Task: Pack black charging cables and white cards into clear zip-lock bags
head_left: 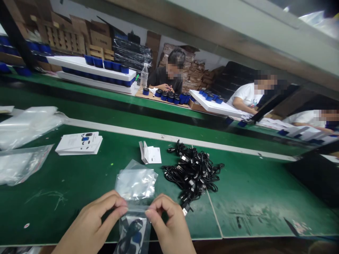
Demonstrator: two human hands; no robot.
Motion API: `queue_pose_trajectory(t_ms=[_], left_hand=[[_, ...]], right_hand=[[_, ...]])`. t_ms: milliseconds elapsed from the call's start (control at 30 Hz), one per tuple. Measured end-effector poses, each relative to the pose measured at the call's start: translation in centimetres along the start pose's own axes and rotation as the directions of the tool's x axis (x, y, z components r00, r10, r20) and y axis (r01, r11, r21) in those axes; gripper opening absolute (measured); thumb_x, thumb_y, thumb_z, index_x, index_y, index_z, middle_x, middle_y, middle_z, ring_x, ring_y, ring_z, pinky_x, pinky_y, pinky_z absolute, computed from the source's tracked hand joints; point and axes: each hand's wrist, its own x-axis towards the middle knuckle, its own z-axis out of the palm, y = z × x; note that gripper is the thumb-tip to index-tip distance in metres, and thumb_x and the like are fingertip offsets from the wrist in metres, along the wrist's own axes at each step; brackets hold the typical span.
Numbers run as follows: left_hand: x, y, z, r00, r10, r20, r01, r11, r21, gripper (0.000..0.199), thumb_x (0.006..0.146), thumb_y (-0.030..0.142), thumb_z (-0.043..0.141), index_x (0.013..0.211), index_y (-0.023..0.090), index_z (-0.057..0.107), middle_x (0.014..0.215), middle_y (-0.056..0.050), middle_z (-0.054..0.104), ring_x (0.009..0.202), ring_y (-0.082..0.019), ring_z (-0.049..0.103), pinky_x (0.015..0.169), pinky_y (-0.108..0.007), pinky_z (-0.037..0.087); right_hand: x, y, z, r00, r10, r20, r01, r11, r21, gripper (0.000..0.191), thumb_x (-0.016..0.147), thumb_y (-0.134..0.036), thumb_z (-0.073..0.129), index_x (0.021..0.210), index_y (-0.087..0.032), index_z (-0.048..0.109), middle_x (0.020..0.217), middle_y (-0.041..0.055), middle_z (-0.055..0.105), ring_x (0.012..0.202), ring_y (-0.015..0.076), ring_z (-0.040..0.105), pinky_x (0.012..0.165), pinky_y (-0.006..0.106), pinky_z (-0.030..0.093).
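Observation:
Between my two hands hangs a clear zip bag [148,233] at the near table edge; a coiled black cable [134,227] and what looks like a printed card show inside. My left hand [97,218] pinches the bag's top left corner between thumb and forefinger. At the top right corner, my right hand [169,222] pinches it the same way. Just beyond my fingers lies a loose stack of clear plastic bags [136,181]. A heap of black USB cables [194,173] sits to the right of it. Behind the stack are small folded white leaflets [152,155].
A stack of printed cards [78,144] lies on the green table [87,190], with larger plastic bags [22,164] at the far left. Across a pale strip [159,137], several people work behind blue jars [169,97] and white foam trays [95,67]. A grey overhead beam [238,38] crosses above.

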Motion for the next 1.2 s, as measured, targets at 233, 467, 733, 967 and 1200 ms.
queue_pose_trajectory(t_ms=[233,467,733,967,1200], left_hand=[[-0.6,1.7,1.7,0.981,-0.194,-0.027,0.161,0.88,-0.448,0.029,0.078,0.051,0.057,0.073,0.023,0.062,0.065,0.005,0.062,0.057,-0.012,0.06,0.056,-0.017,0.046],[-0.7,2.2,4.8,0.93,-0.288,-0.226,0.135,0.844,-0.519,0.033,0.077,0.053,0.057,0.081,0.021,0.066,0.072,0.002,0.071,0.069,-0.017,0.065,0.066,-0.021,0.051],[-1.3,1.3,5.8,0.892,-0.163,-0.422,-0.004,0.929,-0.369,0.027,0.08,0.049,0.055,0.075,0.023,0.063,0.063,0.003,0.067,0.059,-0.015,0.062,0.058,-0.017,0.049],[-1.2,2.1,4.8,0.923,-0.26,-0.284,0.08,0.852,-0.517,0.026,0.078,0.048,0.058,0.077,0.023,0.064,0.067,0.004,0.065,0.065,-0.014,0.061,0.062,-0.017,0.047],[-0.7,2.0,2.3,0.963,-0.244,-0.113,0.161,0.86,-0.484,0.034,0.079,0.053,0.055,0.066,0.021,0.061,0.065,0.004,0.053,0.062,-0.012,0.051,0.059,-0.017,0.045]], right_hand=[[0.0,0.6,0.7,0.995,0.101,0.003,-0.098,0.962,0.255,0.016,0.078,-0.028,0.059,0.066,-0.018,0.054,0.061,-0.0033,0.049,0.058,0.0113,0.044,0.056,0.022,0.037],[-1.0,1.9,4.7,0.986,0.092,-0.142,-0.043,0.947,0.317,0.032,0.077,-0.049,0.062,0.086,-0.019,0.057,0.062,-0.0028,0.054,0.051,0.011,0.044,0.047,0.02,0.037],[-1.9,2.0,6.6,0.98,-0.027,-0.198,0.035,0.999,0.037,0.027,0.088,-0.042,0.047,0.091,-0.024,0.067,0.071,0.0043,0.069,0.063,0.0198,0.06,0.06,0.027,0.044],[-0.9,2.2,5.2,0.992,0.042,-0.12,-0.001,0.946,0.325,0.026,0.084,-0.043,0.055,0.077,-0.018,0.059,0.063,-0.0014,0.053,0.057,0.0131,0.046,0.055,0.023,0.039],[-0.3,1.7,3.1,0.991,-0.024,-0.135,0.068,0.939,0.336,0.022,0.081,-0.025,0.057,0.061,-0.018,0.053,0.064,-0.0029,0.044,0.06,0.0119,0.041,0.055,0.022,0.033]])
